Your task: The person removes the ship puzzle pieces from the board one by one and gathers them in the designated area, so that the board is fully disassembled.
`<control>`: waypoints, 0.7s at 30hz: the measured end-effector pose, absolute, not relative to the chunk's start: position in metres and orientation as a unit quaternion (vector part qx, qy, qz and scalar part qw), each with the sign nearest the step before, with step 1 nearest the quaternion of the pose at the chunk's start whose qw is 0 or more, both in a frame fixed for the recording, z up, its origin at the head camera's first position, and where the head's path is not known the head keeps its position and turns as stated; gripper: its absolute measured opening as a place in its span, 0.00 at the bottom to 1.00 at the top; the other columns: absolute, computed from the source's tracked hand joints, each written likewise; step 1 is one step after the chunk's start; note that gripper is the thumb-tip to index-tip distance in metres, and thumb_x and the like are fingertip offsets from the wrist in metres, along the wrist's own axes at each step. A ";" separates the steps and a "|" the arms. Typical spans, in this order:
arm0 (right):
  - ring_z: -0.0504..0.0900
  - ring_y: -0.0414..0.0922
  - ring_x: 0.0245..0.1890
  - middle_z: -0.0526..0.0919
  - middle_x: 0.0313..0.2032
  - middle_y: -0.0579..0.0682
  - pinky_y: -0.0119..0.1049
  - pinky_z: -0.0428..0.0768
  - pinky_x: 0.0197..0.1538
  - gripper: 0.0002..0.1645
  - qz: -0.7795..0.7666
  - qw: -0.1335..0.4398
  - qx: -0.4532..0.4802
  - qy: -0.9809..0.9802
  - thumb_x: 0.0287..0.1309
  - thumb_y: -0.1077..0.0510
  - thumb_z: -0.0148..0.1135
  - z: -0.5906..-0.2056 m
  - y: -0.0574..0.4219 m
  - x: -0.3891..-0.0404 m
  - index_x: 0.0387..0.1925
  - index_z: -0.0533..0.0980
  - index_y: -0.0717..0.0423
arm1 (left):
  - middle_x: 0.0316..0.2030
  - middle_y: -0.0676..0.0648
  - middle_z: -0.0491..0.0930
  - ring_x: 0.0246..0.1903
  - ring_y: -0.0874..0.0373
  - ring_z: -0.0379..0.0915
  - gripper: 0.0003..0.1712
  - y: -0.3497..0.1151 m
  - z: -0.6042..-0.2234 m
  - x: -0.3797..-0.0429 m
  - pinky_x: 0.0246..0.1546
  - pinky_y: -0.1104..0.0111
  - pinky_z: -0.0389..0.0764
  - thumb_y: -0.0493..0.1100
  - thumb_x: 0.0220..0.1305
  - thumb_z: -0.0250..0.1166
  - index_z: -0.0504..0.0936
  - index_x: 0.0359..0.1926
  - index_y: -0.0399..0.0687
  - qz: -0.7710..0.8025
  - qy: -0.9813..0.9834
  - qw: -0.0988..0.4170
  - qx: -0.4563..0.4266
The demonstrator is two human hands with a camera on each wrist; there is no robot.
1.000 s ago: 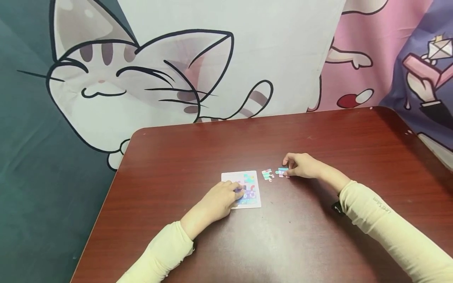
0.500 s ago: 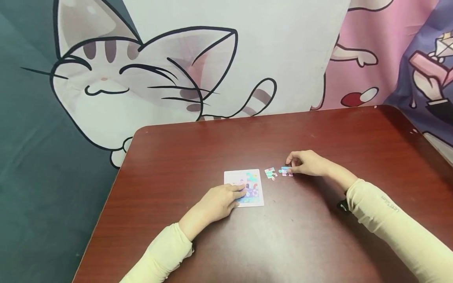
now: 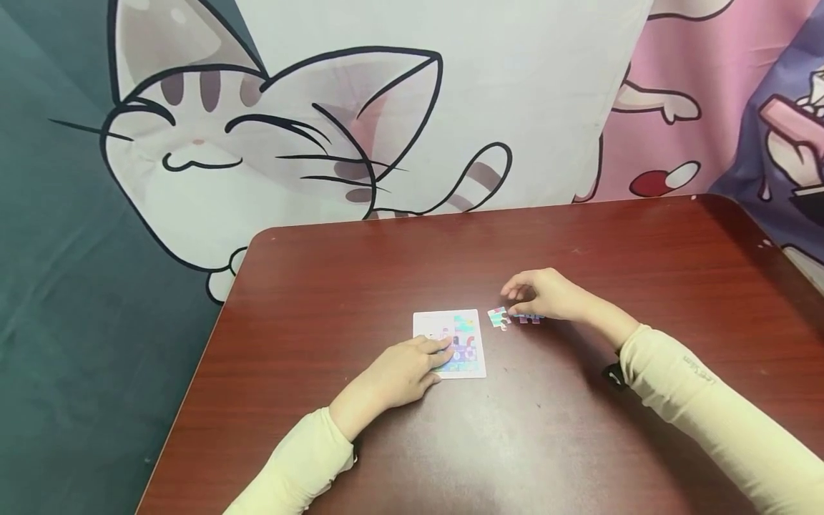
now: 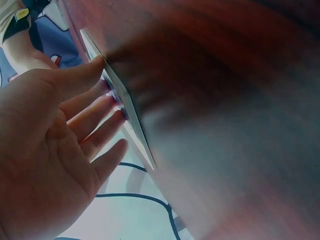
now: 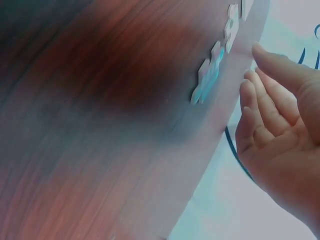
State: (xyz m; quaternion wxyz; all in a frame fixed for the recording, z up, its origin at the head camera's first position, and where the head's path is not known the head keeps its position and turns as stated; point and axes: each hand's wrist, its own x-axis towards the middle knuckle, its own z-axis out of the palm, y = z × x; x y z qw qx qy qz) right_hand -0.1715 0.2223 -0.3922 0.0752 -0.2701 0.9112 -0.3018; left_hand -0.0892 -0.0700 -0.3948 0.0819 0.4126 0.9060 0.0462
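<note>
A square puzzle tray (image 3: 475, 336) with a pale border and pastel picture lies on the table. My left hand (image 3: 407, 368) rests on its lower left part, fingers fairly straight; in the left wrist view the thumb is at the tray's edge (image 4: 131, 107). To the tray's right lie a white-and-teal puzzle piece (image 3: 498, 317) and a blue-and-purple puzzle piece (image 3: 531, 319). My right hand (image 3: 550, 295) is above the second piece, partly hiding it. In the right wrist view both pieces lie on the table, apart from the loosely bent, unoccupied fingers.
The dark red wooden table (image 3: 360, 272) has rounded far corners. Behind it hangs a white cloth (image 3: 528, 86) with a cartoon cat, with a pink cloth (image 3: 721, 64) at the right and a dark green one (image 3: 58, 286) at the left.
My right hand has let go of the blue-and-purple puzzle piece and moved left toward the other piece. My left hand stays on the tray. The head view has shifted slightly.
</note>
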 end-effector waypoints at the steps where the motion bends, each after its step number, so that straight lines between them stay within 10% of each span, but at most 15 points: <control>1: 0.80 0.43 0.35 0.83 0.32 0.47 0.39 0.78 0.40 0.16 -0.301 0.077 -0.275 0.910 0.44 0.63 0.72 -0.392 0.220 -0.172 0.39 0.81 0.58 | 0.64 0.51 0.67 0.61 0.55 0.65 0.26 -0.070 -0.395 -0.090 0.59 0.65 0.68 0.45 0.63 0.61 0.72 0.62 0.48 0.046 0.906 0.079 0.414; 21: 0.77 0.44 0.37 0.79 0.34 0.48 0.34 0.76 0.37 0.16 -0.282 0.146 -0.351 0.881 0.46 0.61 0.71 -0.393 0.156 -0.176 0.40 0.81 0.53 | 0.64 0.54 0.67 0.58 0.57 0.67 0.26 -0.070 -0.395 -0.095 0.61 0.64 0.65 0.48 0.62 0.62 0.74 0.61 0.51 0.060 0.906 0.107 0.405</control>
